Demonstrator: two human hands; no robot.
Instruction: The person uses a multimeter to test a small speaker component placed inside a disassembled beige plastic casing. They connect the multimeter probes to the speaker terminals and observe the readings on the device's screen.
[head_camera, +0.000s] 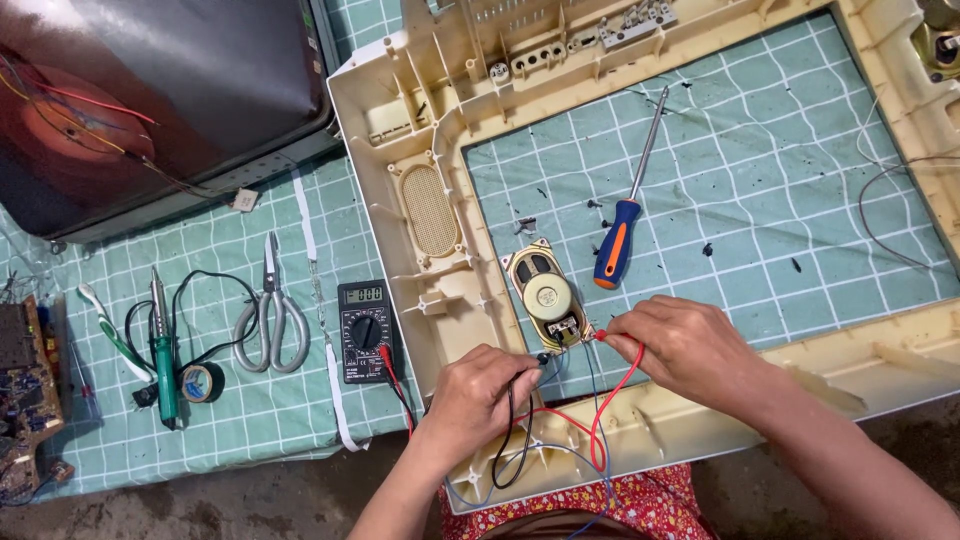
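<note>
Left hand (478, 400) pinching black probe (541, 357), right hand (680, 345) pinching red probe (602, 336), both on lower-centre oval speaker (546, 296); light, fragile cone, grip by metal frame.

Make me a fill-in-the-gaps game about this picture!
1. The left hand holds the ____ probe wire.
2. The right hand holds the ____ probe wire.
3. Both probes touch the oval metal ____.
4. The blue-and-orange-handled screwdriver lies inside the cream plastic ____.

Missing words: black; red; speaker; frame
</note>
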